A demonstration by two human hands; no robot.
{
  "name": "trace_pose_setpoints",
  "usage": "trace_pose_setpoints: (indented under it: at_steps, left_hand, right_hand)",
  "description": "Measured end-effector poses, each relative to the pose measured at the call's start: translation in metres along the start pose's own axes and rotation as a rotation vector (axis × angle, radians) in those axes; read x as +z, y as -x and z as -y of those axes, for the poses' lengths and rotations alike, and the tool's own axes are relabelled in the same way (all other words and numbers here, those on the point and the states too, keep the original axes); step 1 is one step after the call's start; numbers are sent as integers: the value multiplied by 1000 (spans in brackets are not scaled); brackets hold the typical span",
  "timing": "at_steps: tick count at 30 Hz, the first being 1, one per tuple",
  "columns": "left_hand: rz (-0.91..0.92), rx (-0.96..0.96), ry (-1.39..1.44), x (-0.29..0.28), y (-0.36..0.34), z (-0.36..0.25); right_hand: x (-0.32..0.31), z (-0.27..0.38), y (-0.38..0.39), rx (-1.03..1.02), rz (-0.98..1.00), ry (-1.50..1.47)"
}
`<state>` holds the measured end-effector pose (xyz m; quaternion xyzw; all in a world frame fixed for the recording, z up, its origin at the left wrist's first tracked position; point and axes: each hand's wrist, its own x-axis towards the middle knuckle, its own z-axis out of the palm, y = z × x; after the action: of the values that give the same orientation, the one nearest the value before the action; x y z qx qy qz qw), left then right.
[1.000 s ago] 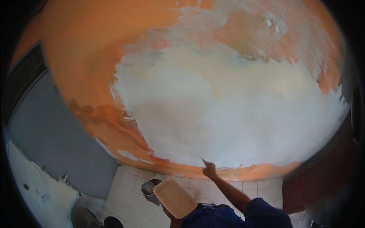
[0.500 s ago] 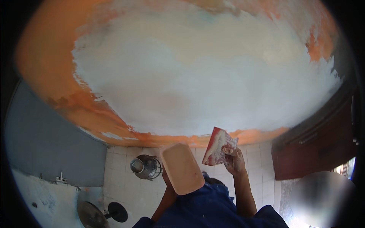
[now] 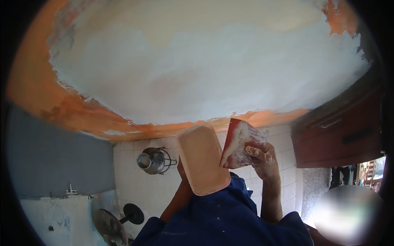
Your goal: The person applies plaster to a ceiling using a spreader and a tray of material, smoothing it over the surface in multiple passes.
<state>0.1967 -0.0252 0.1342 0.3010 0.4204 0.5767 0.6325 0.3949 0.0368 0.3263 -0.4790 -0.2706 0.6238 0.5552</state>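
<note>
A narrow wedge of room parts the tan rectangular board (image 3: 202,160) in the left hand (image 3: 182,171) from the flat red scraper (image 3: 238,145) in the right hand (image 3: 263,160), pinching almost shut at the scraper's lower corner. Left of the board, a dark metal pot (image 3: 155,161) stands in the way. Rightward, open room reaches a dark red panel (image 3: 338,141); ahead, the orange-and-white wall (image 3: 197,74) blocks passage.

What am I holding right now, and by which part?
Your right hand grips a red spreader by its right end; your left hand holds a tan tray along its left side, its exact grip hidden.
</note>
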Motion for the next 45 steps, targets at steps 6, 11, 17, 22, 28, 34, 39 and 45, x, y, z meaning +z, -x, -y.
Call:
trace_pose_setpoints:
  at_steps: [6, 11, 17, 22, 28, 34, 39, 45]
  left_hand:
    - [-4, -6, -95, 13, -13, -10]
    - [16, 7, -156, 31, -35, -15]
    - [32, 39, -226, 40, -65, -29]
    - [226, -235, 897, 75, -64, -69]
    - [132, -215, 785, 74, -59, -70]
    - [114, -258, 732, 69, -53, -71]
    - [104, -264, 671, 59, -49, -70]
    - [101, -257, 707, 60, -47, -68]
  right_hand:
    - [17, 25, 11, -194, 99, 456]
    - [19, 20, 10, -367, 93, 562]
    - [22, 29, 1, -381, 87, 606]
    - [17, 23, -7, -445, 67, 609]
    - [23, 6, -7, -332, 59, 800]
    - [27, -17, -6, -353, 134, 976]
    - [33, -24, -5, -303, 174, 996]
    - [36, -24, -7, -258, 156, 961]
